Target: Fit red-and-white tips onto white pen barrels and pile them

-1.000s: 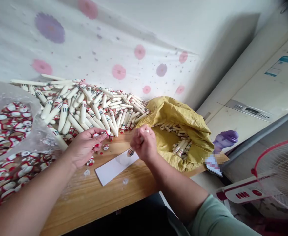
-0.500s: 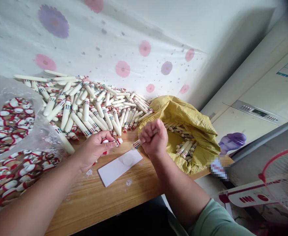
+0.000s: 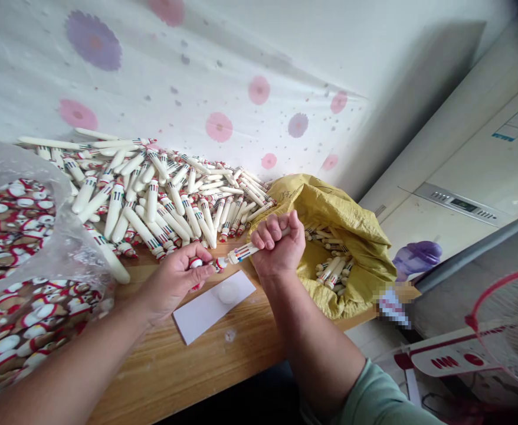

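Note:
My right hand (image 3: pixel 279 245) is closed round a white multicolor pen (image 3: pixel 241 252), its clear end pointing left. My left hand (image 3: pixel 182 277) pinches a small red and white figure topper (image 3: pixel 219 264), with another red and white figure (image 3: pixel 196 262) tucked between the fingers. Pen end and topper meet, or nearly so, above a white card (image 3: pixel 199 319). A round whitish blob (image 3: pixel 229 291) lies on that card. Behind the hands is a big heap of white pens (image 3: pixel 153 195), many with red and white toppers on their ends.
Clear plastic bags (image 3: pixel 66 248) full of figure toppers stand at the left. A yellow woven bag (image 3: pixel 351 221) holding several pens sits right of my right hand on the wooden table (image 3: pixel 188 378). A fan (image 3: pixel 511 319) stands beyond the table's right side.
My right hand has tilted the pen so that more of it shows. The pen's end and the topper in my left hand have come together over the card.

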{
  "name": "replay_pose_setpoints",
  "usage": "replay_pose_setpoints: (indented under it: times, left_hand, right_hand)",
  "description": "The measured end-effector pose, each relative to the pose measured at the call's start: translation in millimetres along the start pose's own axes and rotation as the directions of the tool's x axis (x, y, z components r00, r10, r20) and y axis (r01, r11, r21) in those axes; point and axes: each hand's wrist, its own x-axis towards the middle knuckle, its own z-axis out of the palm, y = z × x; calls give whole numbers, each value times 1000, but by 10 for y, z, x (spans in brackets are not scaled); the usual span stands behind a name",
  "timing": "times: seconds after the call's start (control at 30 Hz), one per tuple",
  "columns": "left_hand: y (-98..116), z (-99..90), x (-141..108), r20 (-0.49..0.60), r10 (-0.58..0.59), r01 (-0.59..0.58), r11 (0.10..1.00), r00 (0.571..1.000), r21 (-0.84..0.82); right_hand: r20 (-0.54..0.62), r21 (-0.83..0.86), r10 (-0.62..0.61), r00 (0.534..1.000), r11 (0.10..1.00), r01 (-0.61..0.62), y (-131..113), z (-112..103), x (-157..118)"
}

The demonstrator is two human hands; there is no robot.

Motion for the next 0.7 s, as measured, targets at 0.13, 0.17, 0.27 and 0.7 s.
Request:
replay_pose_setpoints:
  times: [0.13,0.17,0.27,0.7]
  left_hand:
    - [-29,24,-15,-23,-5,3,999,1000,-47]
    - [-33,28,-21,-26,-1,-1,998,1000,-57]
    - [-25,41,-44,-23,23,-25,996,999,-86]
    - [9,56,-47,-68,32,-40,992,997,-123]
  right_hand:
    - [12,7,-12,1000,1000,12,31,4,6]
    - [19,-7,-15,1000,1000,15,37,8,6]
    - [51,-33,-16,999,999,18,46,34,-2]
    - [189,-21,-7,982,1000,11,257,129,47]
